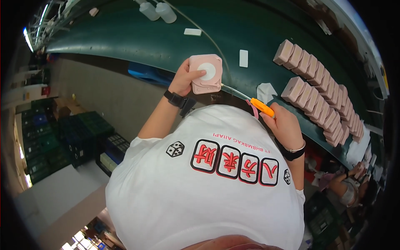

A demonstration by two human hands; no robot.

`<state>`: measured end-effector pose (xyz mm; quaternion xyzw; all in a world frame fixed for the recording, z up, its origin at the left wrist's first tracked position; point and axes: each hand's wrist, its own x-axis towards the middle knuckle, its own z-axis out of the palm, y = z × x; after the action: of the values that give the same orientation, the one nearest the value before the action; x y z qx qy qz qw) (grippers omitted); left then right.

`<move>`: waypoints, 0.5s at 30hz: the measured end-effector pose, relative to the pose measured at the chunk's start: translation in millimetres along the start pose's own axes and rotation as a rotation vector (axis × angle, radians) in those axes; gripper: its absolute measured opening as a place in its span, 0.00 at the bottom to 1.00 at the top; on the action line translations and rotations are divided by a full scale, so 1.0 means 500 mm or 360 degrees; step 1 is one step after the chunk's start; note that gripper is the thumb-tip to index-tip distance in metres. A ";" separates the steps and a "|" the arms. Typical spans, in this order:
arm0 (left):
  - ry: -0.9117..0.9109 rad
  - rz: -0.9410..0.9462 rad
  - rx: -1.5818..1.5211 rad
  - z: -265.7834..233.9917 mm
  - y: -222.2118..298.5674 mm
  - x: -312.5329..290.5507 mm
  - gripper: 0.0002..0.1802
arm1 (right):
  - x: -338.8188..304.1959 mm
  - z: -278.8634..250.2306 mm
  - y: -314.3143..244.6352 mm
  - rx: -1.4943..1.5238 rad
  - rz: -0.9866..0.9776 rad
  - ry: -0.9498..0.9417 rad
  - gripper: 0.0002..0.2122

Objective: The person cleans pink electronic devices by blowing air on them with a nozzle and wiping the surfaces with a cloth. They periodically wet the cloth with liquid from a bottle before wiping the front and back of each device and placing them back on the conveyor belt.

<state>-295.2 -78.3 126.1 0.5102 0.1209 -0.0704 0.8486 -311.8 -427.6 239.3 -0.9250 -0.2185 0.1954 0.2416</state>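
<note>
The person leans over a green worktop (137,37), both forearms reaching out from a white shirt (200,196). The left hand (183,79), a black watch (177,100) at its wrist, is raised with the forearm angled up and inward; its fingers wrap the left edge of a pink square case (206,73) and the thumb presses on the case's white round centre, holding the case up just above the worktop's near edge. The right hand (285,125), with a black band and a thin bracelet at the wrist, is closed around an orange-handled tool (262,107) whose thin tip points left toward the case's lower right corner, very near it; whether it touches I cannot tell. To the right, two rows of pink cases (321,89) stand packed side by side on the worktop, well apart from the hands. Two white bottles (158,10) stand at its far side.
</note>
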 end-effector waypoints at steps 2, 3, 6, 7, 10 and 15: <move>0.0116 0.0212 0.0338 -0.009 -0.010 -0.040 0.32 | 0.006 0.002 -0.006 -0.0024 -0.0055 -0.0029 0.14; 0.0205 0.0396 0.0683 -0.008 -0.013 -0.065 0.31 | 0.005 0.005 -0.008 -0.0042 -0.0078 -0.0046 0.14; 0.0291 0.0624 0.1348 -0.008 -0.004 -0.122 0.30 | 0.006 0.012 -0.008 -0.0036 -0.0164 -0.0056 0.14; 0.0260 0.0668 0.1661 -0.008 0.005 -0.137 0.30 | 0.008 0.014 -0.008 -0.0015 -0.0207 -0.0037 0.14; 0.0206 0.0747 0.2116 -0.008 0.023 -0.176 0.30 | 0.008 0.013 -0.007 0.0004 -0.0276 -0.0044 0.14; 0.0075 0.0899 0.2309 -0.008 0.039 -0.211 0.30 | 0.022 0.024 0.014 -0.0090 -0.0272 -0.0034 0.15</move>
<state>-392.5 -65.8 170.3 0.9506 -0.0721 0.0979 0.2856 -306.3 -423.2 223.0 -0.9073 -0.3048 0.1775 0.2288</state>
